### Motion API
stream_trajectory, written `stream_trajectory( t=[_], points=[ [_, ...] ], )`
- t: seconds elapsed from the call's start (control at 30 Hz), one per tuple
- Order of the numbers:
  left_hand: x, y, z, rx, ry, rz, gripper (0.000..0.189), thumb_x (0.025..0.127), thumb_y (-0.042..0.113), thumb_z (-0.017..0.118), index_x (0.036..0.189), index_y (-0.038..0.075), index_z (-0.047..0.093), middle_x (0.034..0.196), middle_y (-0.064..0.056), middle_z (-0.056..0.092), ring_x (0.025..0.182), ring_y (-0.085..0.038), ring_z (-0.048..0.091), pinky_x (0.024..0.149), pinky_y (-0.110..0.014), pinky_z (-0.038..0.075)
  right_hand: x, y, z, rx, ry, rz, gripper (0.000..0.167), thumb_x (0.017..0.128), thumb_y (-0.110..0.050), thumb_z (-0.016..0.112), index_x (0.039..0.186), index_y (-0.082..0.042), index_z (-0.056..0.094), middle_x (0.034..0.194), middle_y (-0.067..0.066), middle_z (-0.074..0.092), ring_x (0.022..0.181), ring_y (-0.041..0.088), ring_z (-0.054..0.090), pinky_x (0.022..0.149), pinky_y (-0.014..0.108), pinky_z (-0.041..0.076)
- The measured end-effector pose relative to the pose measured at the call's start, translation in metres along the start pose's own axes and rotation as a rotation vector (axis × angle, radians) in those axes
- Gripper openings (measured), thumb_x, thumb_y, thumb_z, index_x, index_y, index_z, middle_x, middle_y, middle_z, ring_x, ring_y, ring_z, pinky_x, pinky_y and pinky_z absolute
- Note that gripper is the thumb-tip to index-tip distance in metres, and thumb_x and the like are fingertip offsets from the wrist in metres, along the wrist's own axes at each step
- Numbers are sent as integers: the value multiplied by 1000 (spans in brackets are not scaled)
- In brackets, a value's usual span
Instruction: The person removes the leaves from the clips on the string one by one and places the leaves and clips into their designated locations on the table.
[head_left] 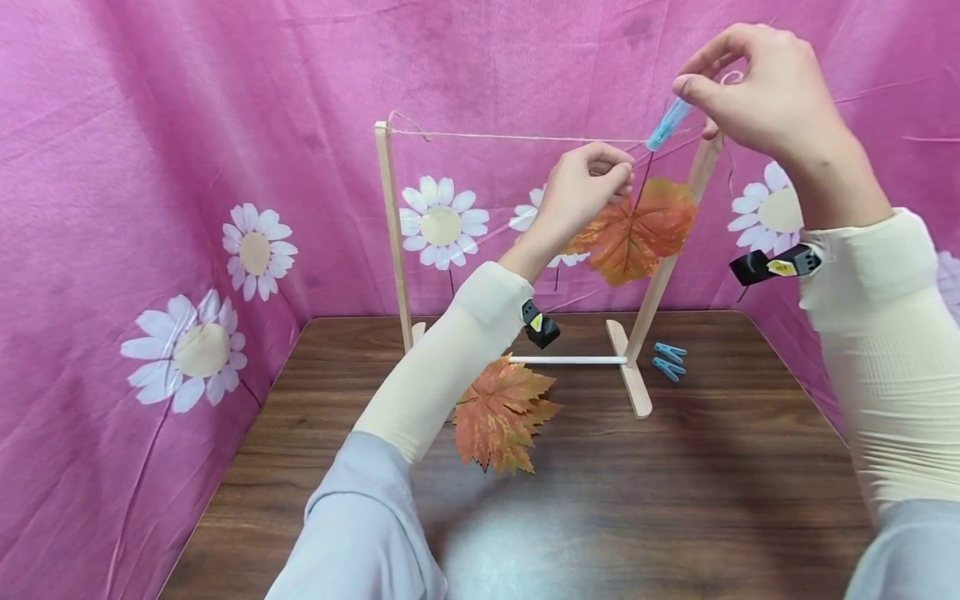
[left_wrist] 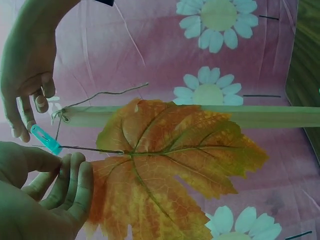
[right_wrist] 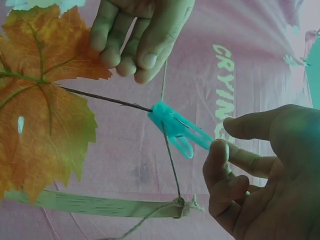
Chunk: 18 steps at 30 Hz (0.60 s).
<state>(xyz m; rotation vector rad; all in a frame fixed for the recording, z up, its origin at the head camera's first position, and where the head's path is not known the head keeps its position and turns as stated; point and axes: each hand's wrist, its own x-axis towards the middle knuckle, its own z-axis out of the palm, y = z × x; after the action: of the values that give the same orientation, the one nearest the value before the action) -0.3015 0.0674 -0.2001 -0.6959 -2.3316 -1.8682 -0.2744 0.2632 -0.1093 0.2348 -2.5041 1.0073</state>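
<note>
A light-blue clothespin [head_left: 667, 125] sits on the string [head_left: 517, 137] near its right end. It clamps the dark stem of an orange maple leaf [head_left: 637, 229], which hangs below. My right hand [head_left: 772, 92] is at the clothespin's upper end; in the right wrist view, thumb and index finger stand apart, with a fingertip at or very near one handle of the clothespin [right_wrist: 172, 127]. Just left of the stem, my left hand [head_left: 588, 187] hovers below the string. Its fingers are loosely bent and hold nothing in the left wrist view [left_wrist: 55, 185].
The string spans a wooden frame with left post [head_left: 393, 225], right post [head_left: 652, 308] and a white bottom bar [head_left: 570, 360]. Two blue clothespins [head_left: 669, 360] lie right of its foot. More maple leaves [head_left: 502, 417] rest on the wooden table [head_left: 712, 500]. A pink flowered cloth [head_left: 315, 83] hangs behind.
</note>
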Motion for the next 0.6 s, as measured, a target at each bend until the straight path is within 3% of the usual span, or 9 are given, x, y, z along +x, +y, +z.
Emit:
stream_trajectory(
  t=[0.13, 0.27, 0.47, 0.6],
  points=[
    [5, 1, 3, 45, 21, -7, 18, 108, 12, 62, 120, 4, 73, 109, -12, 80, 92, -14, 77, 77, -14, 61, 1, 1, -3, 9, -35, 47, 11, 99, -35, 72, 96, -41, 63, 94, -24, 57, 49, -6, 60, 51, 14, 43],
    [9, 0, 6, 83, 27, 6, 22, 108, 13, 62, 125, 4, 74, 113, -10, 80, 95, -12, 77, 77, -11, 58, 0, 5, -4, 9, -83, 81, 10, 100, -38, 72, 101, -40, 62, 85, -26, 62, 46, 3, 57, 44, 20, 43],
    [13, -1, 10, 127, 12, 30, 27, 109, 16, 61, 132, 9, 73, 123, -5, 79, 105, -7, 75, 83, -6, 54, 0, 10, -5, -7, -162, 96, 13, 101, -43, 70, 110, -34, 65, 63, -20, 68, 45, 11, 55, 45, 24, 45],
    [15, 0, 13, 97, 4, 0, 28, 108, 15, 62, 133, 10, 73, 124, -2, 78, 106, -4, 74, 85, -5, 53, 1, 14, -3, 27, -185, 101, 15, 102, -41, 70, 112, -31, 67, 66, -20, 70, 47, 10, 57, 45, 24, 46]
  ],
)
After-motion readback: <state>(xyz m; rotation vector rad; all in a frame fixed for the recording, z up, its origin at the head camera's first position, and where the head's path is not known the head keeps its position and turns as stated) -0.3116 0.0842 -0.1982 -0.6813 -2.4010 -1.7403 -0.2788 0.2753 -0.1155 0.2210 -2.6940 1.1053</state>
